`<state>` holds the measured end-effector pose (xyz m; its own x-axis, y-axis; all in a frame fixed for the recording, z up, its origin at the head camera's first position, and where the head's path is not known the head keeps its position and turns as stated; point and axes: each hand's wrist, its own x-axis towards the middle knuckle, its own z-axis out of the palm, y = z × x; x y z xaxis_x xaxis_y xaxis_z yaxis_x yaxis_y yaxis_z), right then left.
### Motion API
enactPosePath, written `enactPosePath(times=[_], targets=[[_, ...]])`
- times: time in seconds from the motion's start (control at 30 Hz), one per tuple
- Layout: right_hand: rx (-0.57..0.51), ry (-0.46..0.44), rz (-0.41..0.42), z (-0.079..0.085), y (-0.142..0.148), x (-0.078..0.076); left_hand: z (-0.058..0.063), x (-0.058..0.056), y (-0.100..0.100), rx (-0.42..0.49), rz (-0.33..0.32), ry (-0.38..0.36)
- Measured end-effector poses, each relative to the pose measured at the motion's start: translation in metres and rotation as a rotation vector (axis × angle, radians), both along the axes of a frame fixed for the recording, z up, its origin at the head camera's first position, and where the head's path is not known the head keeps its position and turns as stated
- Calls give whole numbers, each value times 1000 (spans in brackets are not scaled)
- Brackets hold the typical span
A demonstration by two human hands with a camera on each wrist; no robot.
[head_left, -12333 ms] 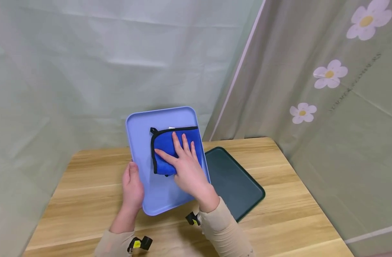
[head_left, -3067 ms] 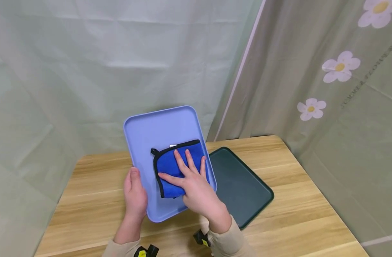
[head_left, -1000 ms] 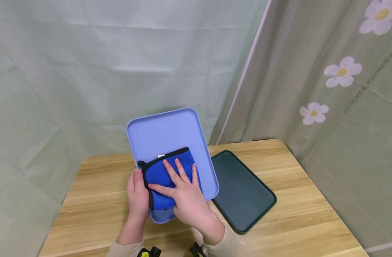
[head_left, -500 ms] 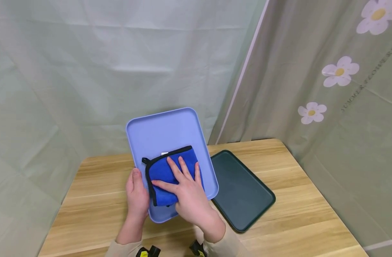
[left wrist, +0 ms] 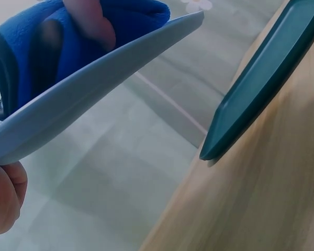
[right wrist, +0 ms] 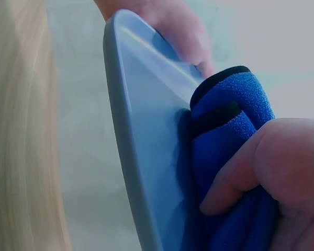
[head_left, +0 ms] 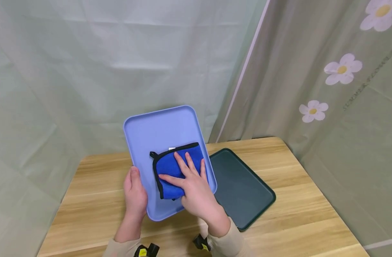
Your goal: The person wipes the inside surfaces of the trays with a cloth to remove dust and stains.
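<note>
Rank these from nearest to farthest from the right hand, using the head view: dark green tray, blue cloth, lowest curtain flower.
1. Blue cloth: under the right hand.
2. Dark green tray: to its right.
3. Lowest curtain flower: far upper right.

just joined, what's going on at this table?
A person's left hand grips the left edge of a light-blue, rounded rectangular tray, holding it tilted above the wood-grain table. The right hand, fingers spread, presses a folded blue cloth with black edging against its inner face, toward the lower half. A dark green, rounded rectangular tray lies on the table to the right.
</note>
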<state>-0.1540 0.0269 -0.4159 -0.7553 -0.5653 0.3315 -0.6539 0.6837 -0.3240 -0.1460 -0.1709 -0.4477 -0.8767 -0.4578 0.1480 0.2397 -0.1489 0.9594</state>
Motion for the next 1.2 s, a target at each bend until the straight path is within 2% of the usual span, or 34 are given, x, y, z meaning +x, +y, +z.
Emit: enactPosePath(times=[0.27,0.47,0.73,1.2], targets=[[-44,-18,18,-1,7,-6,1,-2,-2,-6,14,-1],[-29,-24,-17,-1,10,-9,2,-2,-2,-14,15,-12],[-3,-20,-23,0,9,-8,3,-1,-3,-10,14,-25],[39,-30,40,1,4,-3,0,-3,-2,21,28,-6]])
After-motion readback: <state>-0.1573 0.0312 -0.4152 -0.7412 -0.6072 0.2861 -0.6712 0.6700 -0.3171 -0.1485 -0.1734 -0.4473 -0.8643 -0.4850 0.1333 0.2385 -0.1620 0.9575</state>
